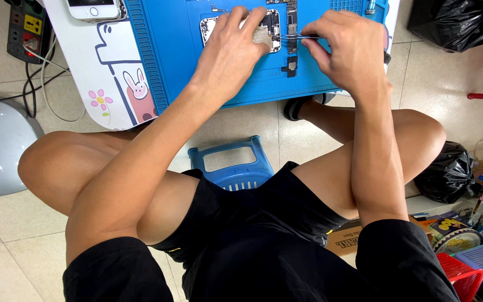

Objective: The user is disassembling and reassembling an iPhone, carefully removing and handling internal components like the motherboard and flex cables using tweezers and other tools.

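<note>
An opened phone [273, 25] with its insides showing lies on a blue work mat [174, 61] on a low white table. My left hand [231, 50] rests on the phone, its fingers pressing the left part of the body and a small pale piece. My right hand [346, 47] pinches thin metal tweezers [293, 36] whose tips point left into the phone. A dark circuit board strip [292, 22] and a small black part [291, 66] lie on the mat just right of the phone.
A second white phone [93, 8] lies at the table's top left. A power strip [28, 28] with cables sits on the floor left. A blue plastic stool [233, 162] is under me. Black bags [448, 170] and baskets [470, 268] crowd the right.
</note>
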